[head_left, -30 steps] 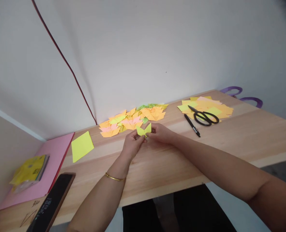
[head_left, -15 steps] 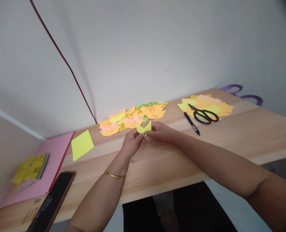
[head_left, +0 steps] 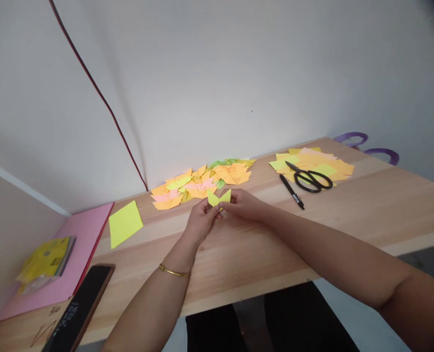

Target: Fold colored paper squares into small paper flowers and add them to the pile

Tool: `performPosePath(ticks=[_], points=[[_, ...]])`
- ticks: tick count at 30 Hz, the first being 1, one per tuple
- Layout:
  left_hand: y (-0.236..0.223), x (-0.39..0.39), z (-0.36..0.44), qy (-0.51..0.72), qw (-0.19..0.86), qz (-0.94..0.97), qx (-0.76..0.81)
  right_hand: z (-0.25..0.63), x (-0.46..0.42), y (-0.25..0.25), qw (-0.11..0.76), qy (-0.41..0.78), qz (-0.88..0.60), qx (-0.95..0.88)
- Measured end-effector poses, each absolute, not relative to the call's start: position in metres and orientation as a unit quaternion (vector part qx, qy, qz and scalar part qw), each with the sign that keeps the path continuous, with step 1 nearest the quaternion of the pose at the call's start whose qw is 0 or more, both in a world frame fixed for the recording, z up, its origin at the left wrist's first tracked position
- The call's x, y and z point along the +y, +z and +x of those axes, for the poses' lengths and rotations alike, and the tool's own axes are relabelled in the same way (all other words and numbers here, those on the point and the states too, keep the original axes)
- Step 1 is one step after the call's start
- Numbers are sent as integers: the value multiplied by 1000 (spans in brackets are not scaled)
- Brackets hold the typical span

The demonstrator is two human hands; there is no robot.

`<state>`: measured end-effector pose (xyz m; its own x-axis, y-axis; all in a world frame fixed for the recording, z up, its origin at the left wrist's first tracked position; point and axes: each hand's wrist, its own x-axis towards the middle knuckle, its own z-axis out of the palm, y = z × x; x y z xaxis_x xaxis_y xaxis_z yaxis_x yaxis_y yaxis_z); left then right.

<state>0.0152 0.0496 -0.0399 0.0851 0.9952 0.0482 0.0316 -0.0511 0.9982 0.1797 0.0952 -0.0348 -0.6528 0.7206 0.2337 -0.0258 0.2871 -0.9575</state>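
Between my two hands is a small folded yellow-green paper (head_left: 224, 196), with two pointed corners standing up and a notch between them. My left hand (head_left: 201, 218) pinches its left side, the thumb across the front. My right hand (head_left: 243, 203) grips the right side, its thumb near the middle fold. The fingers behind the paper are partly hidden. Just beyond the hands lies a heap of folded paper shapes (head_left: 200, 187) in orange, pink, yellow and green, several with small dots drawn on them.
On the right are a pile of loose paper sheets (head_left: 339, 168), black-handled scissors (head_left: 313, 181) and a black pen (head_left: 292, 192). To the left lie a yellow paper stack (head_left: 125, 223), a pink folder (head_left: 88, 222), a yellow plastic packet (head_left: 48, 259) and a phone (head_left: 82, 303). The table (head_left: 253, 264) meets a wall behind.
The whole view has shifted slightly, so things sit a little lower. Both hands keep their hold on the folded paper, whose raised corners look slightly more spread.
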Motion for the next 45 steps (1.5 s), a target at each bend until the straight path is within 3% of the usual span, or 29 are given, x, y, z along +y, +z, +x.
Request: performPosePath(ticks=[9, 23, 29, 35, 45], points=[[-41, 51, 14, 509, 556, 493, 434, 180, 97, -35, 377, 524, -264, -717], [-35, 46, 15, 444, 449, 596, 496, 180, 95, -32, 375, 509, -293, -717], [-36, 46, 14, 448, 447, 585, 507, 179, 98, -37, 374, 540, -296, -694], [-34, 46, 15, 431, 455, 593, 506, 182, 99, -34, 382, 474, -293, -737], [-37, 47, 14, 471, 467, 557, 500, 180, 95, -30, 372, 529, -279, -710]])
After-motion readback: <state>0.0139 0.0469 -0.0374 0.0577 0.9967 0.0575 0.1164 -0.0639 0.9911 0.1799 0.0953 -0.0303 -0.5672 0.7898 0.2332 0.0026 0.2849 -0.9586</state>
